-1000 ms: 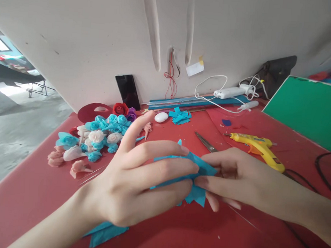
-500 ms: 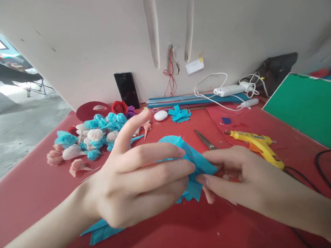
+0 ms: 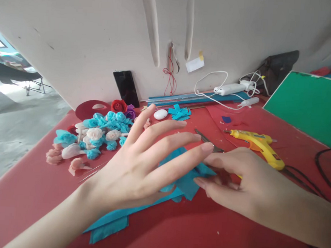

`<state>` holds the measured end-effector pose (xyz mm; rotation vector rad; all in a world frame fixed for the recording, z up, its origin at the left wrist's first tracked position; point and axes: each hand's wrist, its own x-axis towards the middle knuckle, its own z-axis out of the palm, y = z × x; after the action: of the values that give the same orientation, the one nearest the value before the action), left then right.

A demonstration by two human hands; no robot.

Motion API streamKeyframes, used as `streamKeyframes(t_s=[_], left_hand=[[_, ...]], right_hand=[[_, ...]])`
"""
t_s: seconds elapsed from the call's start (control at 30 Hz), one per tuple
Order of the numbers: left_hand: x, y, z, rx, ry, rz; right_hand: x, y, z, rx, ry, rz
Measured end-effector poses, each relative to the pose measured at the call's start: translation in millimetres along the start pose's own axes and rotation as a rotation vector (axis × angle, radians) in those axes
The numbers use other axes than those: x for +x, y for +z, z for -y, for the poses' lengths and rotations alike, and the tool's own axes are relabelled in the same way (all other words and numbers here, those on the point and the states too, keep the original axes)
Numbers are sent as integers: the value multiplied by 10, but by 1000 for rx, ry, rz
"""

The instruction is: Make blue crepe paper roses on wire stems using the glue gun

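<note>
My left hand [image 3: 148, 160] is spread with its fingers stretched out, in front of a piece of blue crepe paper [image 3: 191, 182]. Its thumb is low, close to the paper; whether it touches cannot be made out. My right hand [image 3: 230, 174] pinches the right end of that paper between thumb and fingers. Part of the piece is hidden behind my left fingers. Beneath my left hand, a strip of blue crepe paper [image 3: 110, 226] lies on the red tabletop [image 3: 174, 234]. Scissors [image 3: 206, 140] lie just beyond my right hand, partly covered by it.
Several blue, white and pink paper flowers [image 3: 96, 134] are heaped at left, near a red rose [image 3: 119, 106]. A phone [image 3: 126, 88] leans on the wall. A yellow glue gun [image 3: 259, 143] lies right, before a green board [image 3: 311, 107]. Blue scraps [image 3: 179, 111] and a white oval case [image 3: 161, 114] sit behind.
The fingers of my left hand have uncurled from the blue paper and spread out. My right hand keeps its pinch, almost in place, while the paper has tilted lower.
</note>
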<state>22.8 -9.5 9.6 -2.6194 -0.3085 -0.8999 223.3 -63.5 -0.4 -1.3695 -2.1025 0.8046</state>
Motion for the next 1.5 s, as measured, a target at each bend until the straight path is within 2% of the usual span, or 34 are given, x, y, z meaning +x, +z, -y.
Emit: streamKeyframes(t_s=[0.17,0.23,0.5,0.67,0.87,0.97,1.37,1.5], left_hand=[[-1,2,-18,-24,2,-66],[-1,-8,-15,-37,-1,-58],[3,-33,8,-67,-13,-78],[-7,-69,23,-94,-52,49],[7,-89,4,-168,-116,138],[20,-78,-8,-218,-126,120],[26,-80,-20,-379,-179,25],[-7,-22,-35,-491,-314,-83]], right_hand=[[8,-29,-7,288,88,165],[11,-43,1,348,106,187],[-13,-55,-12,164,46,149],[-31,-35,-44,70,50,106],[-56,0,-26,-7,30,67],[-57,-1,-5,-51,7,38],[-109,-58,-40,-40,-4,111],[-92,-66,-39,-30,0,76]])
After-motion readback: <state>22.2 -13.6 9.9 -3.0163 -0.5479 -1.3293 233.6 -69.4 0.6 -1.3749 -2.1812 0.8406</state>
